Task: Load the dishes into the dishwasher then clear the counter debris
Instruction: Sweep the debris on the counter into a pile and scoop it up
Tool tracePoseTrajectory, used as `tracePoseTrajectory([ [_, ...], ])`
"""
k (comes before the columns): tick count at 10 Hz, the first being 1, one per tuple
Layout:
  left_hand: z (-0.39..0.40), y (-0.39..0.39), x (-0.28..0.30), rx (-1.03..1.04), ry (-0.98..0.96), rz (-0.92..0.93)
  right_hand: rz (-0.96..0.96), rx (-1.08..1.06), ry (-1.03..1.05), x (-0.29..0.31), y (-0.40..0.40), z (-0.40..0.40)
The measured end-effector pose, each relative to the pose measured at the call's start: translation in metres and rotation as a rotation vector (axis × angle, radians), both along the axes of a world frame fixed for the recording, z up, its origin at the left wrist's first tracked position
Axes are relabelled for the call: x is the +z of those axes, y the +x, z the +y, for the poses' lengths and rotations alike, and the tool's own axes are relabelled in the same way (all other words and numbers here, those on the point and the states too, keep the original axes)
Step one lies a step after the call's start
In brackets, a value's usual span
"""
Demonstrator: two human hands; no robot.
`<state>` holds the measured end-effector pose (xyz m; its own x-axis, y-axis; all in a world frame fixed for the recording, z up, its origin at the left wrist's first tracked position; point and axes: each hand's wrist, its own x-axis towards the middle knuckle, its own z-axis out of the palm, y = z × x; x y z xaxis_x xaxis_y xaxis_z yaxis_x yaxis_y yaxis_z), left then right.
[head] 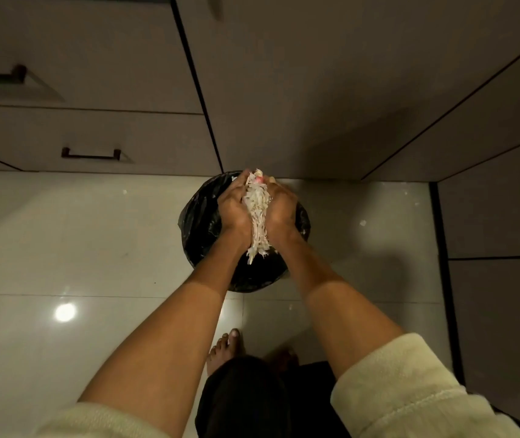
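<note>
Two hands, left (235, 207) and right (280, 208) | grip: both clasp one scraps clump (257, 213) | one bin (201, 222) below

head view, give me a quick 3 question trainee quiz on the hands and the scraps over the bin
1. True or false: the scraps are pressed between the left hand and the right hand.
2. What sits directly below both hands? A) an open drawer B) a bin with a black liner C) a sink
3. Fill in: behind the bin, the cabinet drawers are all ____.

Key: 1 true; 2 B; 3 closed
</note>
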<state>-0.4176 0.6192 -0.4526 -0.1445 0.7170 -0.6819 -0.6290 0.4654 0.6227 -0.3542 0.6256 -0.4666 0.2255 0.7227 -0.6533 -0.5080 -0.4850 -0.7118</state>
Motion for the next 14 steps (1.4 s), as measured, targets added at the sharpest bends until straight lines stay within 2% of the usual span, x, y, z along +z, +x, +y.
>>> tracePoseTrajectory([
  [1,-0.005,-0.019,-0.029,-0.098,0.018,0.199,-0.178,0.099,-0.061,-0.034,0.010,-0.009],
  [3,-0.022,-0.039,-0.058,-0.192,-0.010,0.376,-0.301,0.163,-0.014,-0.045,0.008,-0.025],
  [4,-0.028,-0.037,-0.053,-0.166,-0.014,0.289,-0.330,0.202,0.040,-0.032,-0.001,-0.026],
  [5,-0.033,-0.011,-0.013,-0.164,-0.301,0.223,-0.447,0.468,0.145,-0.018,-0.023,-0.032],
  [6,-0.032,-0.014,0.008,0.197,-0.253,-0.310,-0.716,0.698,0.126,-0.007,-0.025,-0.039],
  [7,-0.045,-0.016,0.043,-0.168,-0.131,-0.040,-0.887,0.777,0.095,0.027,-0.004,-0.044],
  [8,-0.046,-0.009,0.069,-0.242,-0.036,-0.012,-0.689,0.565,0.005,0.064,0.009,-0.047],
  [9,-0.050,0.024,0.129,-0.319,-0.011,0.021,-0.337,0.160,-0.124,0.132,0.025,-0.047],
  [10,-0.052,0.048,0.171,-0.375,0.017,0.060,-0.240,-0.006,-0.123,0.176,0.042,-0.048],
  [11,-0.050,0.089,0.223,-0.544,0.093,0.147,-0.300,-0.058,-0.092,0.246,0.085,-0.056],
  [14,-0.020,0.200,0.345,-0.814,0.338,0.208,-0.306,-0.258,0.030,0.376,0.207,-0.073],
])
